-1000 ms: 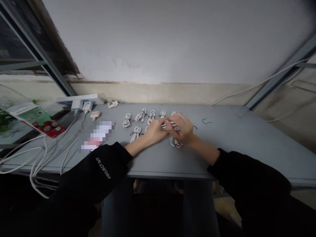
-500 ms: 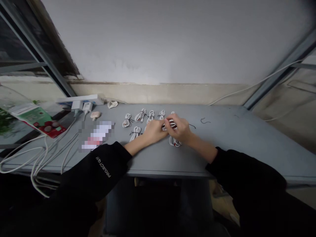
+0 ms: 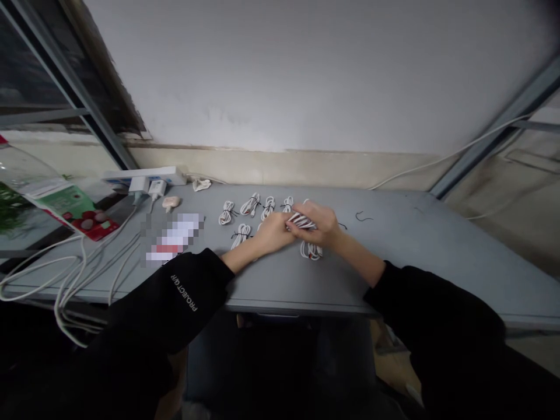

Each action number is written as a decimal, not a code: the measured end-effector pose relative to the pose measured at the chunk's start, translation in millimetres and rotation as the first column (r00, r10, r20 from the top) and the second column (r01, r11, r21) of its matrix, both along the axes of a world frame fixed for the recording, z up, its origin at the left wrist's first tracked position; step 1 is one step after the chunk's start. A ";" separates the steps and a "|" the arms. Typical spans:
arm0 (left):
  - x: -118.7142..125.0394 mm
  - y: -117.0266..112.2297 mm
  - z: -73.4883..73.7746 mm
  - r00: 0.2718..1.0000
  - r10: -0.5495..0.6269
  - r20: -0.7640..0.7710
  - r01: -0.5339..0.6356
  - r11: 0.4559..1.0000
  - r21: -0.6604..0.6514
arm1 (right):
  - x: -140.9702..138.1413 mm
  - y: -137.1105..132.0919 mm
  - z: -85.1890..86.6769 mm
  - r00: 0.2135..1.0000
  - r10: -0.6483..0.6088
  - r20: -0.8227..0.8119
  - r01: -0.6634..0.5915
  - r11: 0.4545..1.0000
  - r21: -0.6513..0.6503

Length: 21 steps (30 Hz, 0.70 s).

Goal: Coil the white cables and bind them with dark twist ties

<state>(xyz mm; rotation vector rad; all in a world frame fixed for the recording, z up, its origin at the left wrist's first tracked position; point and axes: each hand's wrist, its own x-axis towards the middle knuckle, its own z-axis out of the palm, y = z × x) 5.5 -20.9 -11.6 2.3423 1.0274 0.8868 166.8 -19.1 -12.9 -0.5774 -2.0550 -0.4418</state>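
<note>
Coiled white cable [image 3: 301, 220]: held just above the tabletop [image 3: 415, 256], toward its far edge, between both hands.
Grip: left hand [image 3: 272, 232] and right hand [image 3: 321, 224] both closed on the coil, one from each side, fingertips meeting over it.
Directly below: second white bundle [image 3: 311, 251] lying flat near the right wrist.
Left of hands: tied cable bundles [image 3: 251, 204], two rows.
Right of hands: loose black tie [image 3: 363, 217], well apart.
Far left: power strip [image 3: 144, 175], chargers plugged in, white leads trailing off the edge.

cable coil [image 3: 301, 220] rotated, more exposed between fingers [image 3: 313, 210]
</note>
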 end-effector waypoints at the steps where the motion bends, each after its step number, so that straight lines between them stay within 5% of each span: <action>1: 0.1 -0.1 -0.5 1.000 -0.018 0.004 0.018 1.000 -0.004 | 1.0 0.7 0.0 1.000 0.004 0.011 -0.004 1.000 -0.003; 8: 4.7 -7.0 1.3 0.996 0.039 -0.084 -0.042 0.998 -0.044 | -1.9 -2.4 -0.7 0.999 0.047 -0.012 -0.047 0.999 -0.008; 12: 6.3 -10.4 5.9 0.975 0.114 -0.188 -0.114 0.993 0.015 | -9.0 -8.3 -0.1 0.991 -0.011 -0.135 -0.015 0.981 -0.192; 16: 4.1 -13.0 10.5 0.956 0.097 -0.278 -0.091 0.995 0.033 | -8.6 -8.1 -0.8 0.978 -0.082 -0.194 -0.013 0.895 -0.446; 21: 1.7 -12.2 8.8 0.977 0.001 -0.212 0.009 0.999 0.045 | 0.6 1.9 -0.6 0.968 -0.177 -0.175 0.027 0.773 -0.633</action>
